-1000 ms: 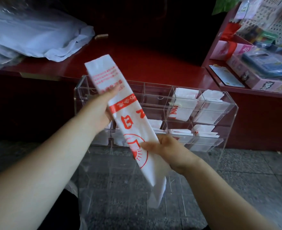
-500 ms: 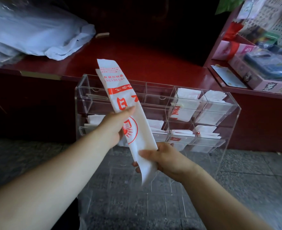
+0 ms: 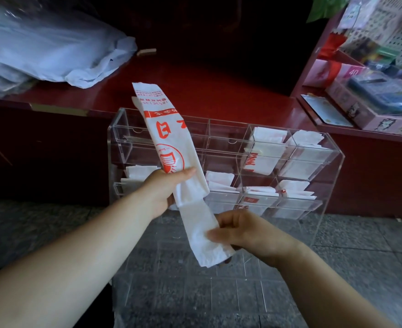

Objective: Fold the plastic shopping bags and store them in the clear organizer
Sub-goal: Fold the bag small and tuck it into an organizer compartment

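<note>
Between the two hands, dead centre, a plastic shopping bag [image 3: 171, 147], flattened into a long narrow strip, runs from twelve o'clock down toward six. It hangs in the air in front of the clear organizer [image 3: 332, 166]. The left hand [image 3: 164, 188] grips the strip around its middle, thumb laid across the printed face. The right hand [image 3: 240, 233] pinches the plain lower end between thumb and curled fingers.

The step in hand looks like folding the strip short, from the bottom up. To do it well, I judge, the left hand should hold the strip taut with its edges stacked. The right should turn the lower end over squarely and press each crease, so trapped air escapes and the thin film does not spring open. The finished packet has to fit a compartment's width; those toward three o'clock hold folded bags [image 3: 266, 150]. More loose bags [image 3: 53, 48] lie at ten o'clock on the red counter [image 3: 219, 91].
</note>
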`<move>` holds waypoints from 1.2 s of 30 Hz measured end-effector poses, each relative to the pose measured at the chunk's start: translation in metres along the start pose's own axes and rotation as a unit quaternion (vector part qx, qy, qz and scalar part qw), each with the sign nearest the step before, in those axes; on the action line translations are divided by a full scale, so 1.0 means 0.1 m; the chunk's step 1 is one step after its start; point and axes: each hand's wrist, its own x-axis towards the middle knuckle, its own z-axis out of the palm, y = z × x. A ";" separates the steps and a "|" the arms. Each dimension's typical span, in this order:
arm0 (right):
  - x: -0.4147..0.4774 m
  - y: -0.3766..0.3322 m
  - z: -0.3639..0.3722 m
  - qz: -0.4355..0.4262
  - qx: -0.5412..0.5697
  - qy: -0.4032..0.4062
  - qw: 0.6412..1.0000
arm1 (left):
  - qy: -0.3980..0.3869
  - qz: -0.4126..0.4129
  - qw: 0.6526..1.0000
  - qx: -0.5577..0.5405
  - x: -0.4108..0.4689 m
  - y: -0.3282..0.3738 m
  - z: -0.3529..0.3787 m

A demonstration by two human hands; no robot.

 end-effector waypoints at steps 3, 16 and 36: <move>0.00 -0.07 0.00 -0.057 -0.017 0.118 0.991 | -0.022 -0.003 1.000 0.005 -0.05 -0.01 0.03; 0.18 -0.07 -0.03 -0.021 0.123 0.203 0.971 | -0.182 -0.059 0.981 -0.021 -0.21 -0.03 0.03; 0.12 -0.03 0.01 -0.155 -0.018 0.143 0.977 | -0.042 0.035 0.998 0.043 -0.19 0.00 -0.01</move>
